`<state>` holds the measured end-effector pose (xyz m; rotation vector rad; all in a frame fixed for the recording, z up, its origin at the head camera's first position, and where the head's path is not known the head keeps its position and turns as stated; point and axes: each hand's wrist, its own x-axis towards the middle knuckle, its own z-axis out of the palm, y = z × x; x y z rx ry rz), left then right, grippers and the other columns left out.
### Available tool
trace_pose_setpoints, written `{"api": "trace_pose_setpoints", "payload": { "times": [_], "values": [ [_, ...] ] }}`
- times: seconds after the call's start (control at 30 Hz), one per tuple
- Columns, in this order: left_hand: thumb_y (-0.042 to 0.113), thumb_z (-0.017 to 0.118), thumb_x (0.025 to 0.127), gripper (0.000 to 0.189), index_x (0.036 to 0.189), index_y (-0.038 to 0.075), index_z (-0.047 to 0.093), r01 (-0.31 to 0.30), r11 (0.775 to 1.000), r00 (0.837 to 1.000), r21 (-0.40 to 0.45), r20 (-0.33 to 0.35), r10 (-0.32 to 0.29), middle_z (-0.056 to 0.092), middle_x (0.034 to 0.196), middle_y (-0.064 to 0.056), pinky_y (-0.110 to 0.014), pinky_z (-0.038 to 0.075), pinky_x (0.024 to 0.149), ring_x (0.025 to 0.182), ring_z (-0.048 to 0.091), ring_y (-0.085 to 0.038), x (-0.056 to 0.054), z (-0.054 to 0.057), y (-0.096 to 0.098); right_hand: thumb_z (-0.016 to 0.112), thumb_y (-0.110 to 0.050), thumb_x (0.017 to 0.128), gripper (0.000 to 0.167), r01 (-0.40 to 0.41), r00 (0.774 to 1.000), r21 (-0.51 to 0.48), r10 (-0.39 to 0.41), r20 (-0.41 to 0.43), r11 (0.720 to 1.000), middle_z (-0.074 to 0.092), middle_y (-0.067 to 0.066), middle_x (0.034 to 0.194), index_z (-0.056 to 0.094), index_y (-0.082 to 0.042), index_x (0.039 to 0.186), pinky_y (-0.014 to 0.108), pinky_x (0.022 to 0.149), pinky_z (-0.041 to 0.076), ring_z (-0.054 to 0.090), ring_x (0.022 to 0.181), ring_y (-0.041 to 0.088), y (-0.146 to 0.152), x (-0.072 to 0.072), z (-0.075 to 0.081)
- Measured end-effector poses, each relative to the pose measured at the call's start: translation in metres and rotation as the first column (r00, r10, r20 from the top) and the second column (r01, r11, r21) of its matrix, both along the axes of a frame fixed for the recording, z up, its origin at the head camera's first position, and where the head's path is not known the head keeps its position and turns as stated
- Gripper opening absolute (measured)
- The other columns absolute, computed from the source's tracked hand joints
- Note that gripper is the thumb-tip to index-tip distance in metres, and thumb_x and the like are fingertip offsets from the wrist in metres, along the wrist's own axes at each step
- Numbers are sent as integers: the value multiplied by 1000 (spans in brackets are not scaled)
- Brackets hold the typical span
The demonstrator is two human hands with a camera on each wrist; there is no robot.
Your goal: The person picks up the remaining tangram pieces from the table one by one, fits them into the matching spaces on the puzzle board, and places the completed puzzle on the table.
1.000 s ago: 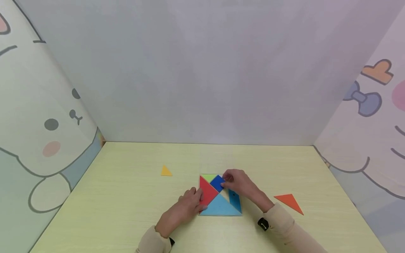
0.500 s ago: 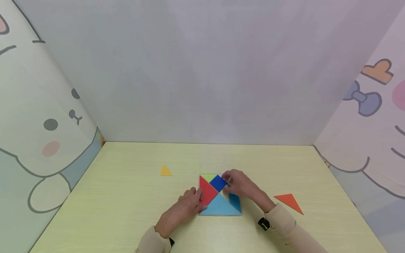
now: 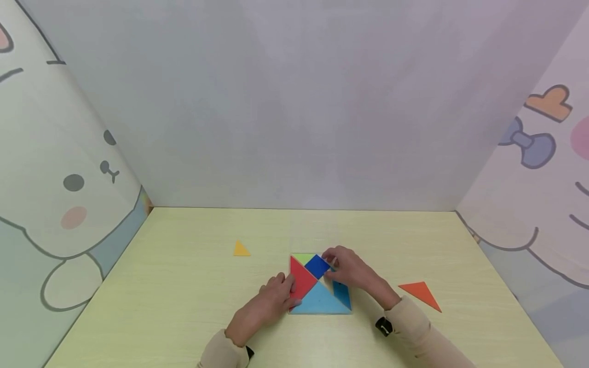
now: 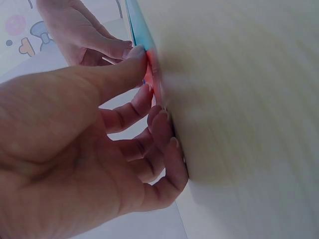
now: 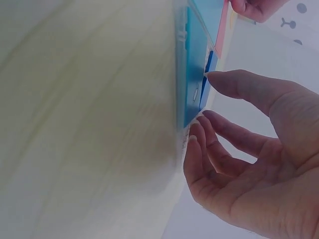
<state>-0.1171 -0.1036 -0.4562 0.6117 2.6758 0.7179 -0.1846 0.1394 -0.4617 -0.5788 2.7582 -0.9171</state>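
Note:
A tangram tray (image 3: 327,282) lies on the table with several flat pieces in it. My left hand (image 3: 269,302) grips the tray's left edge, its thumb over the lower corner of the large red triangle (image 3: 301,278). Below the red one is a large light blue triangle (image 3: 318,302). At the tray's upper right, my right hand (image 3: 348,268) pinches a dark blue square (image 3: 317,266) by its right corner; the right wrist view shows the thumb at the square's (image 5: 213,59) edge. A green triangle (image 3: 302,258) lies along the top, and a blue parallelogram (image 3: 341,295) along the right side.
A small yellow triangle (image 3: 241,249) lies on the table (image 3: 161,296), left of the tray. To the right, beyond the right wrist, is an orange triangle (image 3: 422,294). Pale walls (image 3: 294,102) with cartoon prints at the sides surround the table.
The right thumb has slid off the top of the dark blue square to its lower right edge, leaving more of the square visible. The left hand has stayed put.

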Motion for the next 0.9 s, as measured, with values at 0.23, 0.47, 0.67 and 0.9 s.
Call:
{"api": "trace_pose_setpoints", "payload": {
  "times": [0.23,0.47,0.67,0.9],
  "values": [
    [28,69,99,26,101,13,48,1,1000,1000,5,1,-1,40,88,1,-33,31,69,85,41,-17,0,-1,1,80,-7,88,35,-12,1000,1,12,-6,1000,66,8,106,67,0,120,31,76,53,59,92,19,3,1,-2],
    [28,69,100,23,102,14,50,0,1000,998,25,56,-1,44,91,0,-33,39,72,87,45,-17,-4,1,-2,78,-8,91,33,-44,999,-35,43,-20,998,65,7,108,66,-2,121,33,79,54,61,95,20,10,3,-4],
    [26,68,101,19,102,11,55,6,994,999,112,47,-12,47,87,1,-27,41,68,81,47,-14,-6,3,-7,76,-8,92,31,-33,999,-85,32,-16,996,65,7,110,67,-3,121,35,82,55,63,98,21,19,6,-5],
    [23,67,101,14,98,12,59,-16,987,1000,159,-7,17,48,83,2,-27,40,65,74,47,-13,-12,3,-14,75,-10,94,27,-49,998,-117,44,-47,992,66,7,109,67,-3,119,33,81,56,64,96,20,26,10,-3]
  ]
}}
